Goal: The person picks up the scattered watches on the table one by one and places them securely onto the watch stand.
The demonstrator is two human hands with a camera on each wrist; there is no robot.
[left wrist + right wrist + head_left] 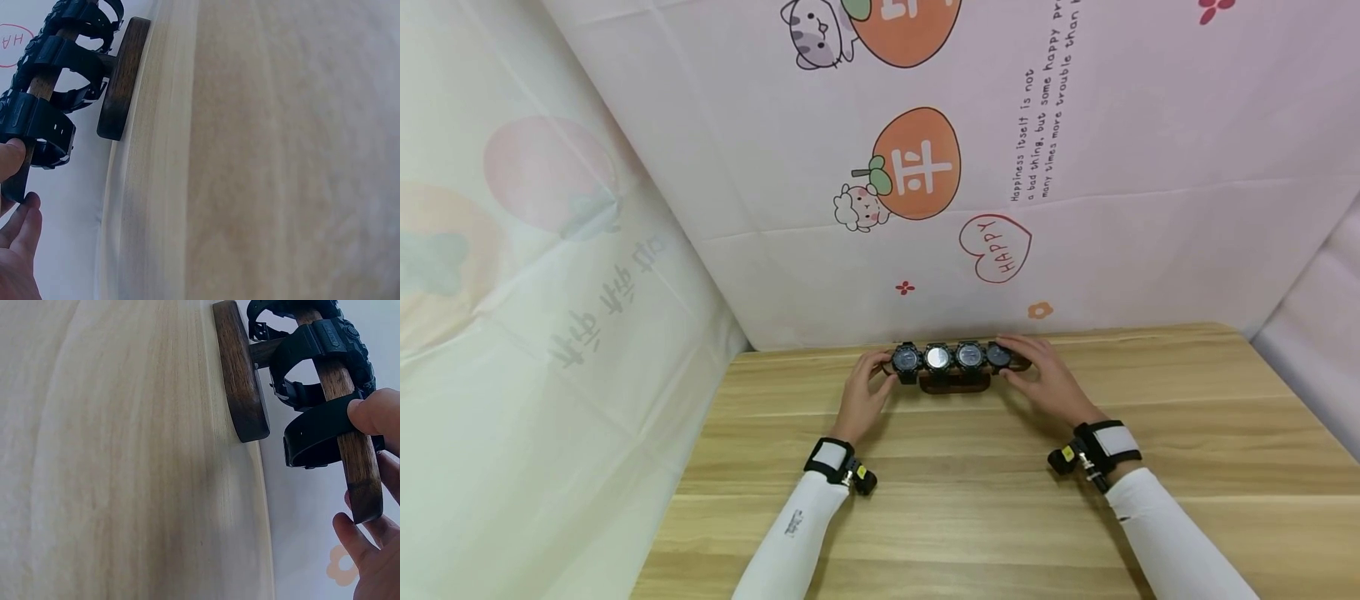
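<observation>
Several black wristwatches (969,355) sit side by side on the wooden bar (362,475) of a dark watch stand, whose base (955,383) rests on the table near its far edge. My left hand (860,400) grips the bar's left end beside the outermost watch (906,358); in the left wrist view its thumb (11,156) lies against the bar. At the other end, my right hand (1051,385) pinches the rightmost watch (998,355), thumb (374,414) on its strap (319,434). The far sides of both grips are partly hidden.
The wood-grain table (955,508) spreads out in front of the stand. Right behind it rises a white printed cloth (820,283), and another cloth (625,375) hangs along the left side. Each wrist wears a strapped camera.
</observation>
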